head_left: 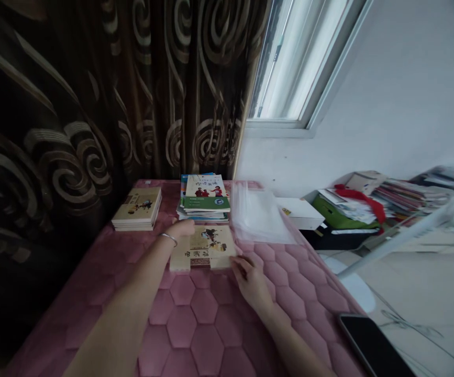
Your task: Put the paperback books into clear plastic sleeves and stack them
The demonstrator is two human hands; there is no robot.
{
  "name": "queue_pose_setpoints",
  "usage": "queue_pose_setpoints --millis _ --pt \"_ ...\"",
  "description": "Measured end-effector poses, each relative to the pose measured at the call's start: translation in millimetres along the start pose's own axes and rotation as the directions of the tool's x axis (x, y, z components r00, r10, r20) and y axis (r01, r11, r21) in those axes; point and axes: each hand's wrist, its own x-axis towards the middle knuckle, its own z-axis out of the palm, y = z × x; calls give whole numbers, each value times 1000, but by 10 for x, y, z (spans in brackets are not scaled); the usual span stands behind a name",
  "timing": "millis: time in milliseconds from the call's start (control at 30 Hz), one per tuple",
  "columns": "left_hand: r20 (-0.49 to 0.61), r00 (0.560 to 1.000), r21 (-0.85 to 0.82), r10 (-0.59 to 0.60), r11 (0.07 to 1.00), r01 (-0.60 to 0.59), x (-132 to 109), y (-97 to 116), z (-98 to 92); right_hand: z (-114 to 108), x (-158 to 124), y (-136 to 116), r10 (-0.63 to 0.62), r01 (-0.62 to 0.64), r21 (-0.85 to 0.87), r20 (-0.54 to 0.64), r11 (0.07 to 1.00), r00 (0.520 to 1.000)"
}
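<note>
A cream book [211, 246] with dark characters and a small figure drawing lies on the pink quilted surface [207, 314]. My left hand [181, 228], below a silver bangle, is at the book's upper left edge; its fingertips are partly hidden. My right hand [248, 275] pinches the book's lower right corner between thumb and fingers. Behind the book stands a pile of books [206, 201] with a green and white cover on top. Farther left is a stack of similar cream books [138, 209].
Clear plastic sleeves [262, 214] lie right of the pile, with a white box [299, 212] beyond. A phone [372, 343] rests at the near right edge. A patterned curtain [152, 94] hangs behind on the left; papers and a green bag [340, 214] are farther right.
</note>
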Motion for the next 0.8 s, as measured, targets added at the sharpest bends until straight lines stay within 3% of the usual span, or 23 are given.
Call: queue_pose_setpoints --millis 167,400,533,667,800 --pt "7 994 172 -105 980 103 -91 42 33 24 -1 44 7 -6 8 -26 1000 1000" --pt "-281 959 234 -33 967 102 -491 138 47 56 -6 105 0 0 -2 -19 1000 1000" --pt "-410 908 189 83 982 -4 -978 162 187 76 -6 150 -23 23 -6 -34 1000 999" --pt "-397 897 128 195 979 -156 -1444 120 406 91 6 184 -41 41 -9 -31 999 999" --pt "-412 887 114 208 978 -176 -1597 82 585 53 0 114 -108 106 -93 -16 990 994"
